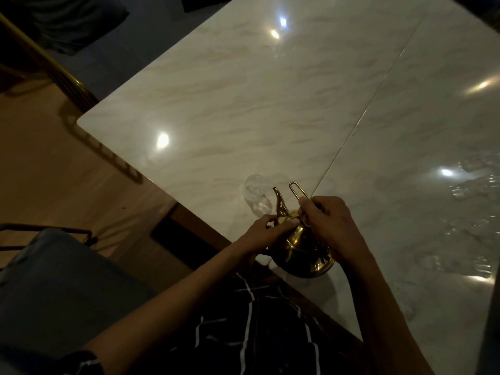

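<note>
So the gold teapot [299,250] was sitting right at the near edge of the marble counter [243,104], spout pointing away from the person. The right hand [331,226] had its fingers curled around the thin wire handle [296,190], which stood upright, while the left hand [259,234] rested on the lid area with thumb and fingers pinching at the top. A clear glass [254,192] stood just beyond the spout, really close but not touching as far as I could tell.
</note>
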### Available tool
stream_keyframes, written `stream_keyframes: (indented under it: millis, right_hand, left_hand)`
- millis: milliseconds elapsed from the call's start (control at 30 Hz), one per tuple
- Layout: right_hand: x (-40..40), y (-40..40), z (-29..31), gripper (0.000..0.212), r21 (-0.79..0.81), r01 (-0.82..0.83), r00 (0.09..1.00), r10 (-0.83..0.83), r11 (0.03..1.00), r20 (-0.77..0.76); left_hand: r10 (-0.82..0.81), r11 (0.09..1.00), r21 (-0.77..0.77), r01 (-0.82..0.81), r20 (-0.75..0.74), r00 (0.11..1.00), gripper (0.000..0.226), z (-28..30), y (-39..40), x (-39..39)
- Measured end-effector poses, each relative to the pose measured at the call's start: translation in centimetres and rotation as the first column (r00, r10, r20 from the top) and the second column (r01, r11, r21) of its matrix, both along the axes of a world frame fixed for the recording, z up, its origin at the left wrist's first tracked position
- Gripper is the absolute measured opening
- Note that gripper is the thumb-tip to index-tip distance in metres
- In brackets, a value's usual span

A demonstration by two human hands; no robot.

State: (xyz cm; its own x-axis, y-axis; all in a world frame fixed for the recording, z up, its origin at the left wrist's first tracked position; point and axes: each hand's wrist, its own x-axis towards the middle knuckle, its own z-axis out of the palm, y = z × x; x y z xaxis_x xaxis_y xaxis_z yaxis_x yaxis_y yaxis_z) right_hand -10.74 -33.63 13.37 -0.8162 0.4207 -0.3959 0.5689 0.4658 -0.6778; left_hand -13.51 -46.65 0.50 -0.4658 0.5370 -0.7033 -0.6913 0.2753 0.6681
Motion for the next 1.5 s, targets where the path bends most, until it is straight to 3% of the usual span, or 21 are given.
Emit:
stream_keyframes:
  millis: [100, 333, 433, 600, 1367, 1500]
  right_hand:
    - [0.5, 0.0, 0.5, 0.036, 0.000, 0.010, 1.000, -0.010, 1.000, -0.010]
    - [1.1, -0.2, 1.3, 0.036, 0.031, -0.010, 1.000, 0.011, 0.999, -0.021]
    - [1.4, -0.3, 1.4, 0.036, 0.022, -0.003, 1.000, 0.003, 1.000, -0.017]
    - [1.5, -0.4, 1.3, 0.036, 0.027, 0.002, 1.000, -0.001, 1.000, -0.015]
    - [0.7, -0.5, 1.4, 0.037, 0.051, -0.002, 1.000, 0.002, 0.999, -0.005]
    - [0.6, -0.4, 1.6, 0.037, 0.041, -0.003, 1.000, 0.004, 0.999, -0.009]
  left_hand:
    - [-0.008, 1.000, -0.021, 0.007, -0.036, 0.999, 0.053, 0.0, 0.3, 0.4]
    - [0.014, 1.000, -0.011, -0.014, -0.020, 1.000, 0.059, 0.9, 0.3, 1.1]
    - [0.017, 1.000, 0.004, -0.017, -0.021, 1.000, 0.050, 0.9, 0.3, 1.4]
    - [0.020, 1.000, -0.022, -0.021, -0.054, 0.998, 0.069, 0.7, 0.2, 1.8]
    - [-0.004, 1.000, 0.004, 0.004, -0.089, 0.996, 0.061, 0.2, 0.2, 0.8]
    - [0.002, 1.000, 0.005, -0.002, -0.086, 0.996, 0.074, -0.1, 0.3, 0.8]
